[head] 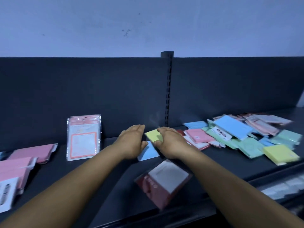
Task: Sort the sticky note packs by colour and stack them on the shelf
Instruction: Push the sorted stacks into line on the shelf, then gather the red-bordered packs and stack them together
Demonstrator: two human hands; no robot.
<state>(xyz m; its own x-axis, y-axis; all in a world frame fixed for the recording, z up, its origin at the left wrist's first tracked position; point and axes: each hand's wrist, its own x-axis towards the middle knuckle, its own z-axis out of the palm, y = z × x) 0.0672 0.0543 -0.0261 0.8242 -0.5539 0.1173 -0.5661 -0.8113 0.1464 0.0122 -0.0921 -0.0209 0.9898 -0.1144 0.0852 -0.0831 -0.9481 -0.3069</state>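
Note:
My right hand (169,142) holds a yellow sticky note pack (152,135) between thumb and fingers, just above the dark shelf (82,175). My left hand (133,142) hovers beside it with straight fingers, holding nothing. A blue pack (148,153) lies flat under and between both hands. A red-edged pack with a white centre (164,180) lies tilted nearer the front edge. At the right, a loose heap of blue, green, pink and yellow packs (246,137) spreads over the shelf.
Pink packs (31,153) are stacked at the left, and a pink-and-white pack (83,137) leans upright against the dark back panel. A slotted upright post (167,89) divides the back panel. A lower shelf with pale items (283,186) shows at the right.

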